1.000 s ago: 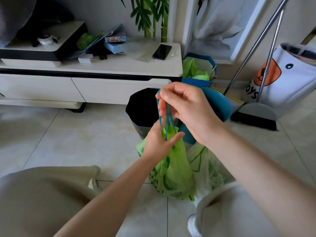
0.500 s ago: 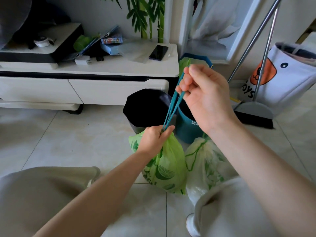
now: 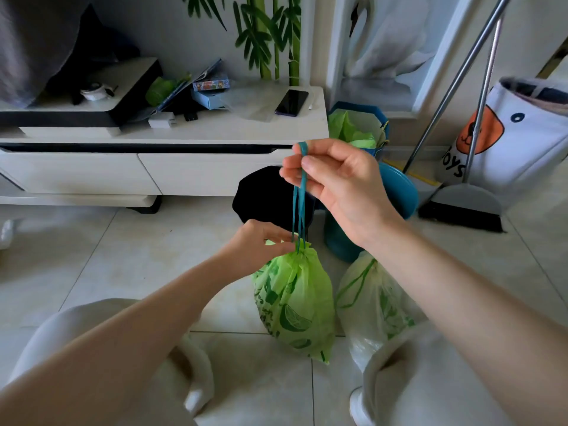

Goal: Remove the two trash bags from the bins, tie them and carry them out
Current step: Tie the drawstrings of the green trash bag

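A person crouches on a tiled floor, seen from their own head looking down at both arms. The right hand (image 3: 335, 182), raised near the middle of the view, pinches the teal drawstring (image 3: 299, 204) between thumb and fingers, its loop poking up above the fingertips. The two strands run straight down to the gathered neck of a green bag (image 3: 295, 299), which sits at about six o'clock from that hand. The left hand (image 3: 261, 244), at nine o'clock from the neck, pinches the bunched plastic right where the strings come out. Compared with half a second ago, the strings now hang vertical instead of slanting, and the bag's mouth looks fully cinched, so it seems ready for knotting. A second, paler bag (image 3: 375, 302) lies just beside it at three o'clock, its green string slack and apparently not yet tied. Behind, at twelve o'clock, stand a black bin (image 3: 264, 195) and a blue bin (image 3: 396, 192), both with their bags out.
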### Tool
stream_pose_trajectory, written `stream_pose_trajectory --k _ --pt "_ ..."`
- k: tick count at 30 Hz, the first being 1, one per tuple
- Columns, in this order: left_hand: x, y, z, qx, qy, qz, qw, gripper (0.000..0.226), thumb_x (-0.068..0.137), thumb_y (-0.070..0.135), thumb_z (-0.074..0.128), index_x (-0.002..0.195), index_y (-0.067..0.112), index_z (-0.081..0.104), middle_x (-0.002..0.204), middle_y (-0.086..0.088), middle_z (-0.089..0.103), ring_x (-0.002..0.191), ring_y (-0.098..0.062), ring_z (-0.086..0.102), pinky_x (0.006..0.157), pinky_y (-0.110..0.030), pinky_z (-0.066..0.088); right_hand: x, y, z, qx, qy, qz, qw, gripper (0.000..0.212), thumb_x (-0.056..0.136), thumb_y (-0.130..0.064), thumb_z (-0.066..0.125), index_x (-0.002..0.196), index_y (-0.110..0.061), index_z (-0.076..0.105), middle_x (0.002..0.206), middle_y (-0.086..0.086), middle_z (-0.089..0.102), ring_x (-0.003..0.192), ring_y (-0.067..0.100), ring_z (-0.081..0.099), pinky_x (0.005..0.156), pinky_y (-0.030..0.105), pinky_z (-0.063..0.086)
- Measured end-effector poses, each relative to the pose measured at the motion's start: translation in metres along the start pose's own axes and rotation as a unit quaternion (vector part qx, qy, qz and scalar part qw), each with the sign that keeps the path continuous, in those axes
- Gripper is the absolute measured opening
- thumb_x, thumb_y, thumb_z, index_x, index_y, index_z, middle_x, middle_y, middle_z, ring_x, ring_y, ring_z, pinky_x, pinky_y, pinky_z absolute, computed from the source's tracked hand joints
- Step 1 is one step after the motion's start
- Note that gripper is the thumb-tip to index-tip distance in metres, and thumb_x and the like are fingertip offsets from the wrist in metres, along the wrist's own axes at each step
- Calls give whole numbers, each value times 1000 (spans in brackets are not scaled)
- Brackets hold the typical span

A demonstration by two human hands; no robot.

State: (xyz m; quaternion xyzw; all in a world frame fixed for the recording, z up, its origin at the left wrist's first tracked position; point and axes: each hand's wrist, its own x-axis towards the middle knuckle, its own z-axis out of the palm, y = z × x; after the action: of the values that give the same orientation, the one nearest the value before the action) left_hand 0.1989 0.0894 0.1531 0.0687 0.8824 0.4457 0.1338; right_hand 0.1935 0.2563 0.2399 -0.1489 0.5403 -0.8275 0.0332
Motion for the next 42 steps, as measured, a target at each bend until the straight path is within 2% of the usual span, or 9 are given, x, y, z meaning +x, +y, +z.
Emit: stream_pose_trajectory --k 4,8,11,15,21,28,34,39,42 --pt "-4 -6 13 -23 3 13 1000 11 78 30 76 88 26 77 93 13 72 94 -7 65 92 -35 49 -2 5 3 -7 -7 7 1000 21 90 8 50 97 -2 66 88 14 73 90 32 70 88 41 54" --pt "-4 2 22 -81 8 12 997 24 82 25 72 61 37 72 63 10 67 60 -6 51 65 -24 41 0 5 3 -25 -9 -2 1000 20 90 8 50 101 -1 65 92 16 72 93 33 70 86 39 54" --pt "-5 9 22 -131 4 1 991 14 85 23 68 76 22 78 85 -6 75 76 -23 62 76 -32 49 1 -1 -1 -26 4 -15 1000 20 90 7 51 103 1 64 94 16 72 93 32 70 86 38 54" --pt "-6 8 16 -178 16 -25 984 17 89 19 65 82 12 78 87 3 76 71 4 61 75 -12 44 7 -10 -14 -48 58 -16 997 16 88 4 57 103 7 63 91 16 73 90 32 71 84 40 56" --pt "-5 -1 11 -245 38 -83 965 18 90 23 62 84 15 77 95 0 76 97 -13 65 99 -40 45 10 -20 -34 -159 158 20 974 6 86 -6 65 91 -4 67 84 11 75 78 24 74 63 32 59" --pt "-2 -12 9 -259 75 -152 951 16 90 22 63 85 14 76 87 -1 77 95 -13 70 97 -39 48 5 -23 -42 -248 188 26 950 10 87 -14 65 90 -5 69 75 5 74 67 17 72 48 23 51" --pt "2 -5 14 -53 88 -66 992 27 89 21 63 65 10 72 52 2 55 42 -11 35 44 -22 30 -3 -19 -26 -293 69 -59 952 7 87 -8 64 84 -3 68 70 3 72 67 19 70 53 26 52" --pt "1 -4 21 84 -26 -14 996 19 94 18 54 98 15 72 76 0 67 57 -12 50 51 -21 39 -4 -12 -21 -368 44 -84 925 8 86 -14 66 85 -8 71 77 0 74 76 16 70 60 28 55" --pt "-1 0 23 159 -61 35 985 17 91 21 55 90 9 67 85 -7 64 74 -19 55 66 -30 43 -2 -9 -23 -360 45 -78 929 7 87 -13 65 86 -8 71 76 0 73 76 16 70 59 25 55"
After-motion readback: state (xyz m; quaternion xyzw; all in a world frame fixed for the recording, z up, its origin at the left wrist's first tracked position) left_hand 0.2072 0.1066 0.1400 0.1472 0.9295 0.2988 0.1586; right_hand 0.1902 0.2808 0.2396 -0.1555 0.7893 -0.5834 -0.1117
